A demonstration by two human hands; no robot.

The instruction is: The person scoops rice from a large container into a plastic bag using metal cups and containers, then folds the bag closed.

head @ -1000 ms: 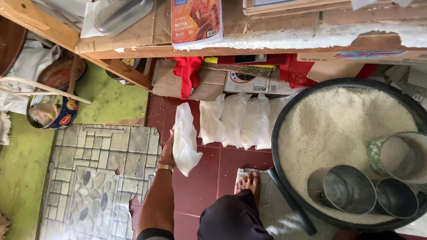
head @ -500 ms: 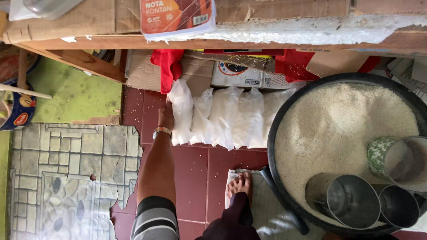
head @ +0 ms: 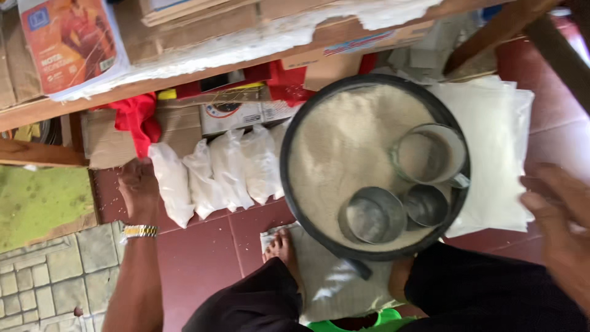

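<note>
Person sits on the red tile floor (head: 203, 264), legs in black cloth, one bare foot (head: 284, 249) resting on a white sack (head: 332, 283) just under the basin.

Left hand (head: 140, 187) is stretched out to the far-left filled plastic bag (head: 171, 184), the end one of a row of small clear bags packed w/ white rice. Fingers look loosely curled against the bag's left side & top, touching it; can't tell if they actually grip it. Gold wristwatch (head: 140, 231) on that wrist. Three more filled bags (head: 236, 169) lie side by side to the right of it, touching each other, the last one up against the basin rim. Row sits in front of cardboard boxes (head: 239, 114) & a red cloth (head: 138, 117), all under a wooden shelf (head: 184, 67) w/ an orange packet (head: 70, 43) on top.

Right hand (head: 556, 227) is at the right edge, blurred, fingers spread open, holding nothing, just beside a stack of empty clear plastic bags (head: 498, 147) lying flat on the floor next to the basin.

Big black round basin (head: 289, 178) is full of rice (head: 344, 141). In it, lower right: three round metal cans. The largest can (head: 430, 154) is near the rim w/ some rice inside; a mid-size can (head: 372, 215) & a smaller can (head: 427, 205) sit just below it, close together.

Grey patterned paving (head: 43, 283) & a green patch (head: 40, 200) lie off to the left.
</note>
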